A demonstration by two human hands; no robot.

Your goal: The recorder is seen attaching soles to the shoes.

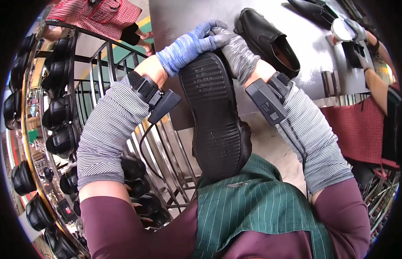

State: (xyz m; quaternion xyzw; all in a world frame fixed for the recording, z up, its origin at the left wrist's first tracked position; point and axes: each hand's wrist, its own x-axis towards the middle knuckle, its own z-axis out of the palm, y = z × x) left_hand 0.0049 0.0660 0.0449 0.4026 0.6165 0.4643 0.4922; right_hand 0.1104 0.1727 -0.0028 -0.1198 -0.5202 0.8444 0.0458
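Note:
A black shoe (214, 116) stands before me with its ribbed sole toward me, its near end against my green striped apron (257, 203). My left hand (194, 45), in a blue knitted glove, is closed over the far end of the shoe from the left. From the right my right hand (239, 52), in a grey glove, grips the same end, and the fingers of both meet there. The shoe's upper is hidden beneath the sole. Just beyond my right hand, another black slip-on shoe (268, 41) lies upright on the metal table (183, 17).
Racks of metal bars (99, 64) at left carry several black shoes (60, 112). At the right, a co-worker's gloved hands (356, 32) hold a round white object (341, 30) over the table. Another person in a red checked garment (97, 15) is at the far left.

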